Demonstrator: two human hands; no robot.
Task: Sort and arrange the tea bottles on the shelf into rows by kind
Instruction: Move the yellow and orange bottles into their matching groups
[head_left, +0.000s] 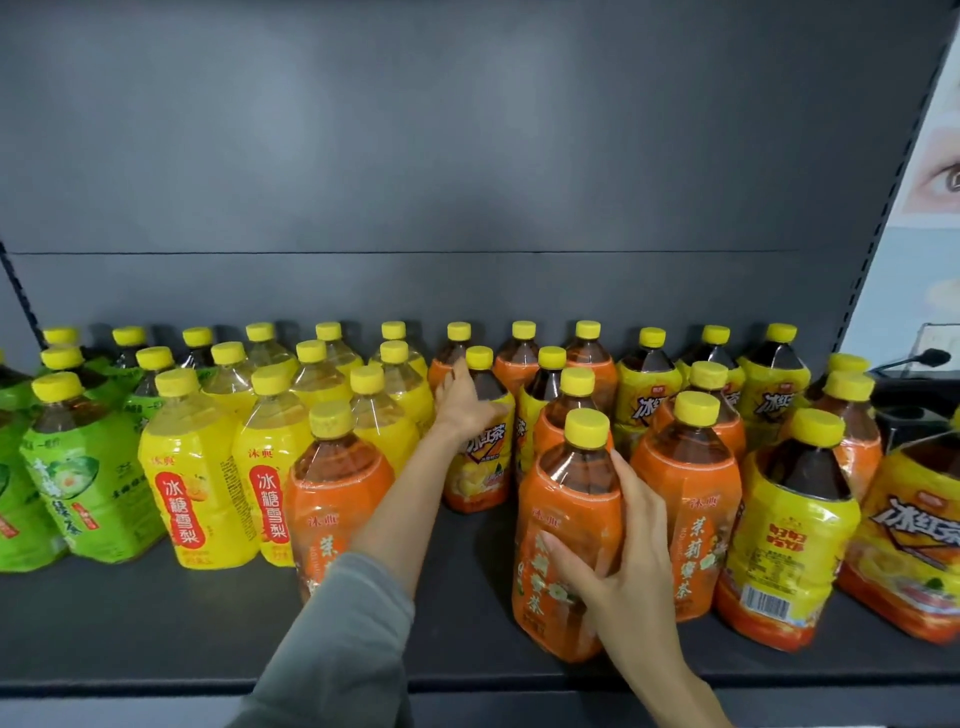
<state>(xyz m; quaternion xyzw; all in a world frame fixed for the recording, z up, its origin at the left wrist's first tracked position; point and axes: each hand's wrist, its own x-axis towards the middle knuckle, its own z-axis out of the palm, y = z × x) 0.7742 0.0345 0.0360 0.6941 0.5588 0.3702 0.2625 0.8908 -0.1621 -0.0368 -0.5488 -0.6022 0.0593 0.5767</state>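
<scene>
Several yellow-capped tea bottles stand on a dark shelf (156, 623). Green-label bottles (88, 488) fill the left, clear yellow-label pear bottles (195, 493) come after them, and orange-label and yellow iced-tea bottles are mixed on the right. My left hand (462, 405) reaches back and wraps the shoulder of a yellow iced-tea bottle (480, 462) in the middle. My right hand (618, 551) grips an orange-label jasmine tea bottle (563, 525) at the front, fingers around its right side and thumb across the label. Another orange-label bottle (337, 493) stands just left of my forearm.
The dark back panel (467, 156) rises behind the bottles. A slotted upright (883, 208) bounds the shelf on the right, with a poster (935, 171) beyond it. Bare shelf floor lies between my two arms and along the front edge.
</scene>
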